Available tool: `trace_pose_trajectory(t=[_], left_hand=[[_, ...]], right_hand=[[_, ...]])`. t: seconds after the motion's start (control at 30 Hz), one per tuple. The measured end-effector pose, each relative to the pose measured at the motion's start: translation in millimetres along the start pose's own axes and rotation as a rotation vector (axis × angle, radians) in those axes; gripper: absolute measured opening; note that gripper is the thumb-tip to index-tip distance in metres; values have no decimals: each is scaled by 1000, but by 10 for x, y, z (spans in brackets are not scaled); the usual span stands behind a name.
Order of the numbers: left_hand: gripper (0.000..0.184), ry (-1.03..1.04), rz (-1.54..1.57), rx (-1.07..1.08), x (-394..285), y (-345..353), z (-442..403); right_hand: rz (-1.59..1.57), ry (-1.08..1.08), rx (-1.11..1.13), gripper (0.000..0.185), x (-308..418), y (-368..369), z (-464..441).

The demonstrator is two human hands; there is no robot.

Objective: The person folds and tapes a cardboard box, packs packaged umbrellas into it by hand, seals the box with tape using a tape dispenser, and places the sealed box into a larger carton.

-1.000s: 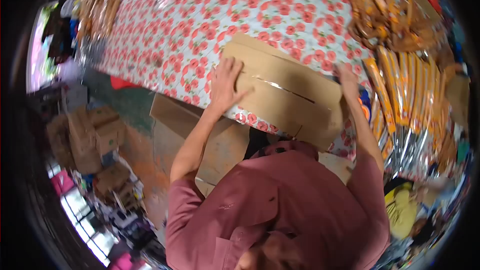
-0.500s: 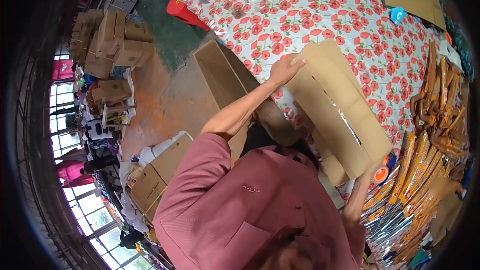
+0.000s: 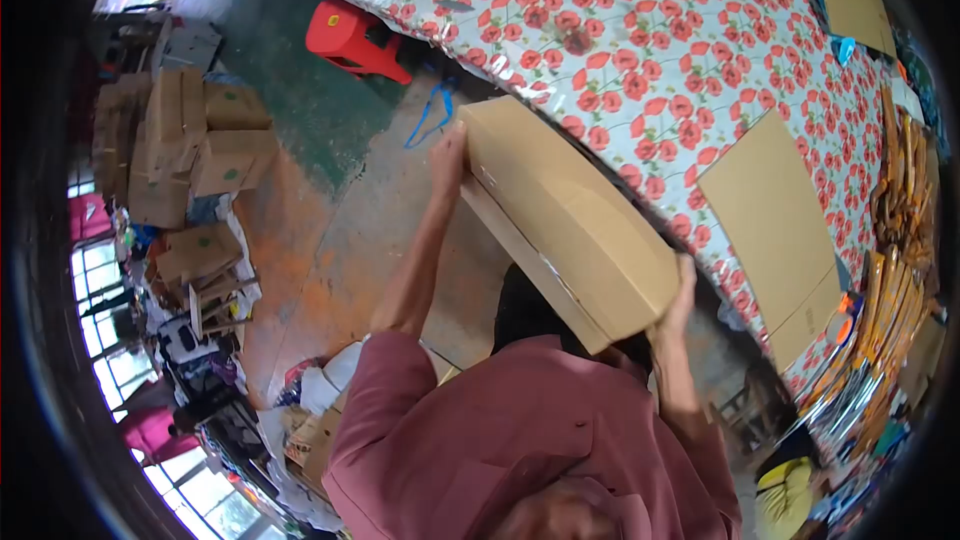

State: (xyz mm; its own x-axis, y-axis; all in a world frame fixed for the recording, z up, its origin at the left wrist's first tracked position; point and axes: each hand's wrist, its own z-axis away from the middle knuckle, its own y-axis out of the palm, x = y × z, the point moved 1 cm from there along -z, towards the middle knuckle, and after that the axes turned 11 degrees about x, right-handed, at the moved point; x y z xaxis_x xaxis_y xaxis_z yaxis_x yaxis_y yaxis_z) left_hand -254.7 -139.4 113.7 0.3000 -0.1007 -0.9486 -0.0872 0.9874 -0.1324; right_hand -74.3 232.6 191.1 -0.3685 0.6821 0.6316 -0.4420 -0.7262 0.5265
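1. In the head view, you are holding a long tan cardboard box [image 3: 575, 225] slantwise between your dusky-red shirt [image 3: 480, 415] and the table. A shiny strip [image 3: 548, 265] is running along the long side nearer you.

2. Your left hand [image 3: 452, 147] is grasping the box's farther end; some fingers are hidden, so you cannot tell from here how deeply they are wrapping round. Your right hand [image 3: 682, 298] is grasping the nearer end at its corner, also with part of its hold out of sight.

3. You are probably holding it best when both palms are pressing evenly on the ends and neither is pinching; thin board is likely to dent under hard fingertips. With the box sitting at a slant, you are wise to be sharing its weight between both hands.

4. Mind the box's farther long side: it is lying just beside the edge of the table with a white, red-poppy cloth [image 3: 620, 35], and whether they are touching is not clear.

5. To your right, a flat tan cardboard sheet [image 3: 775, 215] is lying on the cloth, with long orange-wrapped pieces [image 3: 885, 290] resting beyond it.

6. The broadest room is opening to your left, where a brown-and-green floor [image 3: 330, 230] is stretching towards stacked tan cartons [image 3: 190, 135]. A red plastic stool [image 3: 335, 32] is standing ahead of your left hand, near the table.
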Motion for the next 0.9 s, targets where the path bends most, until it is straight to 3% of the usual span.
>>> trace_pose_trajectory(t=[0.07, 0.2, 0.3, 0.4, 0.5, 0.57, 0.7, 0.8, 0.83, 0.9], left_hand=[[44, -59, -120, 43, 228, -404, -231], [44, -36, -303, 105, 860, -911, -383], [52, -58, -208, 94, 1194, -1176, -410], [62, -306, -286, 312, 986, -1456, -490], [70, -787, -303, 698, 274, -1431, -740], [67, -837, -289, 838, 257, -1372, -965], [61, -848, -177, 1084, 389, -1300, -1283], [54, -618, -99, 929, 569, -1155, -1242], [53, -658, -114, 976, 627, -1178, -1332], [50, -758, -139, 1067, 746, -1295, -1442]], right_hand=[[-73, 178, -97, 46, -577, 113, -146], [-74, 283, -213, 43, -1238, 190, -326], [5, 321, -144, 38, -1545, -68, -428], [8, 375, -105, 33, -1641, -237, -456], [34, 427, -52, 34, -1662, -272, -533], [31, 467, -51, 34, -1473, 86, -462], [54, 368, -1, 41, -1557, 3, -485], [11, 357, -53, 51, -1537, 39, -479], [-4, 355, -24, 63, -1581, -54, -508], [27, 360, -28, 68, -1605, -46, -486]])
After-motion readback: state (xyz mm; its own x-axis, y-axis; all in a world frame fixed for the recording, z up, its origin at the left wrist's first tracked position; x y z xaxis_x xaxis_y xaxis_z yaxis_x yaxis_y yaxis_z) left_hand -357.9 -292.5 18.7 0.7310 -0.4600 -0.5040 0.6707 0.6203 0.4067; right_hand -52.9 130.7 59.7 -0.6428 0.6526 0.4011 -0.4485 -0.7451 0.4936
